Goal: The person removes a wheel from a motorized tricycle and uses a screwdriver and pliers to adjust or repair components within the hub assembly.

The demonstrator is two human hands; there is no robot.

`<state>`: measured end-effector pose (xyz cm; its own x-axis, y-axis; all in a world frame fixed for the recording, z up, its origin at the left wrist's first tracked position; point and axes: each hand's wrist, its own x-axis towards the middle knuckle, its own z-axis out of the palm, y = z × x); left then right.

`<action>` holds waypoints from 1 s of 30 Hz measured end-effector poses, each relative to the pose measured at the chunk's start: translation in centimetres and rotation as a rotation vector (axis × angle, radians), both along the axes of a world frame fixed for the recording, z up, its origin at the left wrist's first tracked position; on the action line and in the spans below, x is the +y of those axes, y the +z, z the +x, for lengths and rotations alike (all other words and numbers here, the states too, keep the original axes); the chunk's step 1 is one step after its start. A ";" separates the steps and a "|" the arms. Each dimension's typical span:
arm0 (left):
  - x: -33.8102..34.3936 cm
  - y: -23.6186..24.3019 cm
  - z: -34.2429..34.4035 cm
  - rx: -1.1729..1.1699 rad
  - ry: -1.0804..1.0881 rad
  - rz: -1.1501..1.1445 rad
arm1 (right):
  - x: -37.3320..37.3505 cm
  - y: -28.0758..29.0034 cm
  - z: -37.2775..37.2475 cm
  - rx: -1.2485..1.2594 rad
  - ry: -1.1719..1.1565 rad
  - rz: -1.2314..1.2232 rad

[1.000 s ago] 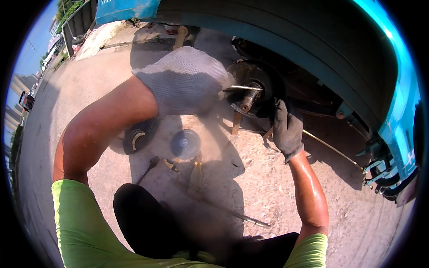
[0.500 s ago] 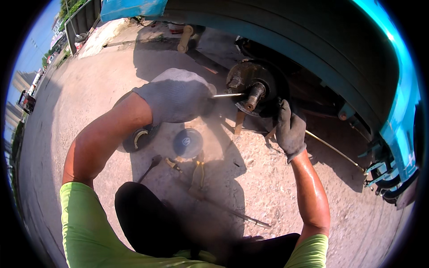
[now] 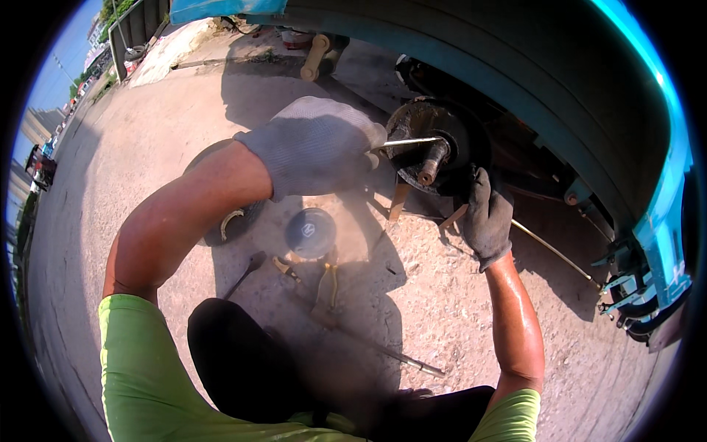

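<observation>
My left hand (image 3: 317,147), in a grey knit glove, is closed round a tool whose thin metal shaft (image 3: 412,141) sticks out to the right; its handle is hidden in the glove. The shaft's tip meets the greasy wheel hub, at the base of the threaded axle stub (image 3: 433,163). Behind the stub sits a dark round backing plate (image 3: 416,118). My right hand (image 3: 490,221), in a dirty grey glove, has its fingers bent together at the plate's lower right rim. What lies under those fingertips is hidden.
On the concrete lie a dark round cap (image 3: 310,233), yellow-handled pliers (image 3: 327,286), a dark-ended tool (image 3: 255,261) and a long metal bar (image 3: 420,365). A curved pale part (image 3: 233,222) rests by my left forearm. The blue vehicle body (image 3: 666,236) overhangs the hub.
My left hand has moved right and slightly up, carrying the shaft's tip across to the stub's base. My right hand stays at the rim; the view has shifted slightly.
</observation>
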<state>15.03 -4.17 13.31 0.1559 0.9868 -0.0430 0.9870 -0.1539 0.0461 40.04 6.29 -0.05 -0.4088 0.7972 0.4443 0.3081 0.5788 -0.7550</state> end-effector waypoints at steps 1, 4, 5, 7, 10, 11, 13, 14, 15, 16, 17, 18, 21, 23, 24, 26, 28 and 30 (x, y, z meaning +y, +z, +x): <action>-0.2 0.0 0.2 0.005 -0.023 0.016 | 0.1 -0.1 0.1 -0.002 0.005 0.009; -0.8 -1.2 0.3 0.003 0.014 -0.022 | 0.1 -0.4 0.2 -0.009 -0.007 0.006; -1.0 -1.6 0.3 -0.039 0.023 -0.021 | 0.1 -0.3 0.2 -0.009 -0.010 0.000; -1.3 -2.6 0.3 -0.122 0.040 -0.020 | 0.1 -0.4 0.4 -0.042 -0.019 -0.006; -1.5 -4.0 0.3 -0.227 0.075 -0.080 | 0.0 -0.3 0.4 -0.079 -0.046 -0.007; -1.9 -5.3 -0.1 -0.265 0.051 -0.012 | -0.1 -0.2 0.0 -0.082 -0.043 -0.009; -2.0 -8.1 -0.8 -0.353 -0.016 0.129 | -0.2 -0.3 -0.3 0.015 -0.004 -0.042; -2.1 -8.2 -0.5 -0.431 0.030 0.072 | -0.1 -0.5 -0.3 0.060 0.011 -0.059; -2.0 -8.0 -0.1 -0.508 0.075 0.013 | -0.1 -0.5 -0.2 0.047 0.003 -0.072; -2.0 -7.9 0.2 -0.584 0.121 -0.046 | -0.2 -0.6 0.0 0.035 -0.005 -0.085; -2.1 -7.9 0.3 -0.622 0.121 -0.055 | -0.2 -0.7 0.1 0.020 -0.011 -0.098; -2.2 -8.0 0.2 -0.659 0.121 -0.064 | 0.1 -1.0 0.2 0.023 -0.032 -0.060; -2.3 -9.5 0.6 -0.619 -0.029 -0.039 | 0.3 -1.4 -0.1 0.036 -0.087 0.005; -2.4 -10.7 0.6 -0.576 -0.097 -0.044 | -0.1 -1.1 -0.3 0.056 -0.109 -0.027; -2.3 -11.1 0.6 -0.574 -0.093 -0.066 | -0.3 -0.7 -0.3 0.045 -0.102 -0.068; -2.1 -11.2 -0.1 -0.565 -0.091 -0.096 | -0.1 -0.9 -0.1 0.003 -0.117 -0.047; -2.2 -11.7 -0.7 -0.668 -0.090 0.003 | 0.2 -1.2 0.2 -0.020 -0.124 -0.037; -2.4 -11.4 -0.9 -0.726 -0.061 0.062 | 0.2 -1.6 0.1 0.047 -0.141 -0.039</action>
<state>14.11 -6.56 1.89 0.1790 0.9727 0.1481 0.7003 -0.2316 0.6753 40.11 6.46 -1.64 -0.2713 0.8621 0.4280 0.3476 0.5024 -0.7917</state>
